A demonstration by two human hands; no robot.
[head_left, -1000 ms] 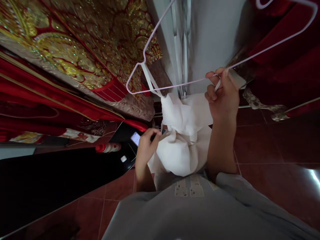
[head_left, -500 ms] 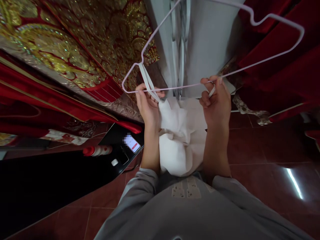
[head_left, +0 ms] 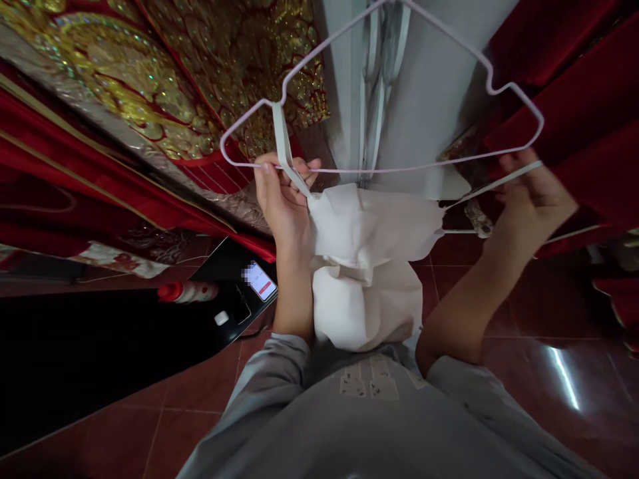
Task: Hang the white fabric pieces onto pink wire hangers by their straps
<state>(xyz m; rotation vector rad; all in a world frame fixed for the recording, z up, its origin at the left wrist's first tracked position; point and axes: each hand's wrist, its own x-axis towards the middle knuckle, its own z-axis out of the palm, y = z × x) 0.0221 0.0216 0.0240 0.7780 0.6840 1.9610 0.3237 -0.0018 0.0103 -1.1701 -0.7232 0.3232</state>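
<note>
A thin pale-pink clothes hanger (head_left: 399,171) spans the upper middle of the view. My left hand (head_left: 284,206) is closed round its lower bar near the left end. One strap (head_left: 281,136) of a white cloth garment (head_left: 369,226) is looped over the hanger's left notch and runs down past my left fingers. The garment hangs in folds below the bar, in front of my body. My right hand (head_left: 536,189), slightly blurred, holds the garment's other strap (head_left: 492,185), pulled taut out to the right beside the hanger's right end.
Red and gold sequinned garments (head_left: 164,80) hang at the left, red cloth (head_left: 584,100) at the right. A black table (head_left: 100,359) at the left bears a red-capped bottle (head_left: 187,291), a lit phone (head_left: 260,281), a dark phone-like item and a small white case (head_left: 221,318).
My right hand has left the hanger's bar and moved right, stretching the strap outward. The hanger has swung lower and left, more level. My left hand has shifted slightly up and left.
</note>
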